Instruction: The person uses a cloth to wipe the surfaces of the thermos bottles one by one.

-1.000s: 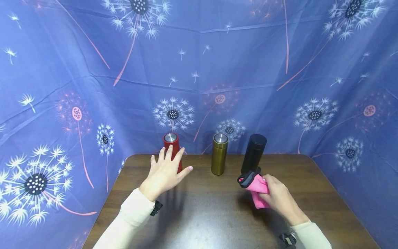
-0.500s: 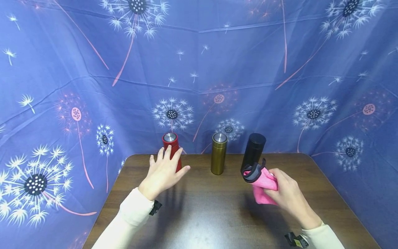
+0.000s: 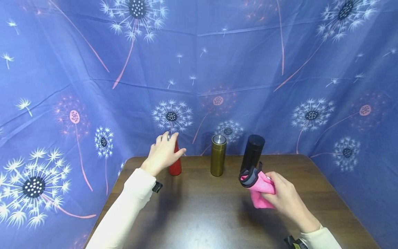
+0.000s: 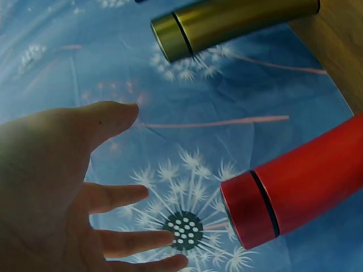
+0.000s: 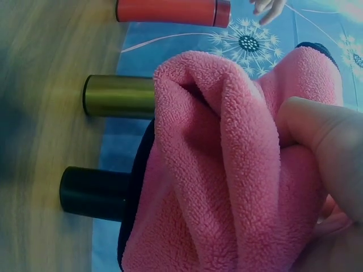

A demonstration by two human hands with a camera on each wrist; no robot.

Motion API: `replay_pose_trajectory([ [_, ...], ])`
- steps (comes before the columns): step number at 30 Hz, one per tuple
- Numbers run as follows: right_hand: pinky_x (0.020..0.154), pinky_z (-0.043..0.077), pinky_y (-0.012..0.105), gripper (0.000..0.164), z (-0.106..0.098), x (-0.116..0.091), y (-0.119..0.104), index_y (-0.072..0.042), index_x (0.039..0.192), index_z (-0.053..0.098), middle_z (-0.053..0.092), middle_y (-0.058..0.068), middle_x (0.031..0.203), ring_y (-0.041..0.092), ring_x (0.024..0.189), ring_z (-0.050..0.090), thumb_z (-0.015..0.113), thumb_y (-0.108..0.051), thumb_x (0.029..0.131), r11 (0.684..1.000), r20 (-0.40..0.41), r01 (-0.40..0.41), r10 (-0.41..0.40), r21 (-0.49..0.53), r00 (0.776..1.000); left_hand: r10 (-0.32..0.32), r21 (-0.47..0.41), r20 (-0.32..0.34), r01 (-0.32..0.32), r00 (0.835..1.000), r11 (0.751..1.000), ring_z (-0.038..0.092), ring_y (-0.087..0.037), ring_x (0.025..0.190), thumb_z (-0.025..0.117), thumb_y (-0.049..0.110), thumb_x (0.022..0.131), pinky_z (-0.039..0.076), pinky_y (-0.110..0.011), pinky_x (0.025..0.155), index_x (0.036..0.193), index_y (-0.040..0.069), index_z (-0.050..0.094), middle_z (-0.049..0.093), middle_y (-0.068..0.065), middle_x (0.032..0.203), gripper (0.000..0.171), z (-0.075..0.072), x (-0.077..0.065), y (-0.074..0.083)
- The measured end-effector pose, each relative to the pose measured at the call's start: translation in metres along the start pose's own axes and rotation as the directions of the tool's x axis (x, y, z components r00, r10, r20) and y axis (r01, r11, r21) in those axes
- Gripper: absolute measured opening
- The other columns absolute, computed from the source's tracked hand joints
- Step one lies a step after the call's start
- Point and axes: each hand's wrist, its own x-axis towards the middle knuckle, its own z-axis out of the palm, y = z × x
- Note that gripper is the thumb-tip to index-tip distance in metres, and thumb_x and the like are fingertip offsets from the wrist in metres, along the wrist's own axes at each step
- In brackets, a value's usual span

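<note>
A red thermos (image 3: 175, 168) stands upright at the back left of the table. My left hand (image 3: 161, 155) hovers by its top, partly hiding the lid in the head view. Seen from the left wrist, the fingers are spread and apart from the red thermos (image 4: 306, 175), with nothing in them. My right hand (image 3: 287, 199) grips a folded pink cloth with dark edging (image 3: 262, 188) in front of a black thermos (image 3: 254, 150). From the right wrist, the thumb presses into the fuzzy cloth (image 5: 221, 158), which covers part of the black and gold bottles.
Between the red and black bottles stands a gold thermos (image 3: 218, 159) with a silver lid top. All three are near the back edge of the brown wooden table (image 3: 211, 204). A blue dandelion-print curtain (image 3: 199, 69) hangs behind and along both sides.
My left hand has risen and moved toward the top of the red thermos. My right hand, with the pink cloth, has shifted slightly right since a second ago.
</note>
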Motion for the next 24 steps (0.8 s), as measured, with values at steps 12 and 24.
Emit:
replay_pose_trajectory([
  [12,0.065,0.046,0.021,0.046,0.003,-0.005,-0.001,-0.009,0.099,0.063,0.058,-0.01,0.086,0.006,0.071,0.053,0.085,-0.003,0.059,1.0,0.011,-0.006,0.006,0.014,1.0,-0.098,-0.068,0.126,0.107,0.987,0.992,0.043,-0.048,0.128,0.071,0.049,0.089,0.044,-0.065,0.094,0.154,0.01,0.036,0.04,-0.026,0.147,0.084,0.015,0.055,-0.032],
  [24,0.065,0.046,0.023,0.048,0.009,-0.006,0.003,-0.008,0.098,0.063,0.059,-0.009,0.087,0.007,0.072,0.055,0.085,-0.004,0.056,0.999,-0.007,0.026,-0.026,0.025,1.0,-0.061,-0.13,0.05,0.067,0.997,0.989,0.057,-0.043,0.108,0.081,0.037,0.082,0.049,-0.053,0.089,0.139,-0.002,0.051,0.057,-0.023,0.117,0.075,0.033,0.061,-0.05],
])
